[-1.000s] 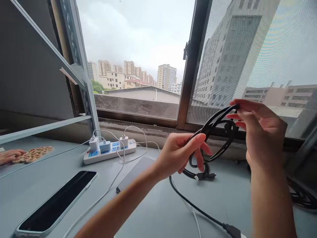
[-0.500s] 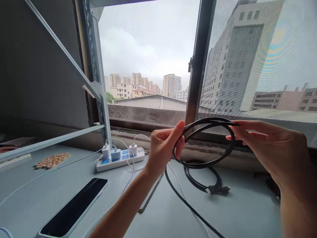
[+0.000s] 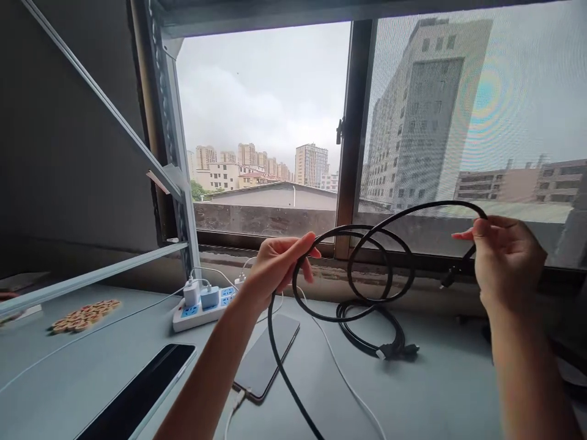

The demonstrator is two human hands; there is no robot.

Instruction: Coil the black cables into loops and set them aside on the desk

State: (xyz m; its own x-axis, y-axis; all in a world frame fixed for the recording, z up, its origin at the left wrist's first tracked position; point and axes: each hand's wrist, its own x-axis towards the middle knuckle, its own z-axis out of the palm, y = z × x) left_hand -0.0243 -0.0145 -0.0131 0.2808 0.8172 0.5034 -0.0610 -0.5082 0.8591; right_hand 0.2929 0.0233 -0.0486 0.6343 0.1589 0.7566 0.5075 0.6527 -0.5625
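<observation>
A black cable (image 3: 355,229) hangs in loose loops between my two hands, above the table. My left hand (image 3: 287,260) pinches the loops at their left side, and a length of the cable drops from it to the bottom edge of the view. My right hand (image 3: 509,256) is closed on the cable farther right, where a short end with a dark plug (image 3: 448,278) dangles beside the fingers. Below the loops, a second coiled black cable (image 3: 398,327) with its connectors lies on the table.
A white power strip (image 3: 202,315) with chargers stands at the back left. Two phones (image 3: 137,391) (image 3: 270,354) lie on the table (image 3: 440,391), one joined to a white cable. Small wooden pieces (image 3: 85,316) sit at the left, near a metal frame (image 3: 190,226).
My hands have moved apart. The loops have widened and spread, and the plug end now shows by my right hand. The camera view has tilted up slightly.
</observation>
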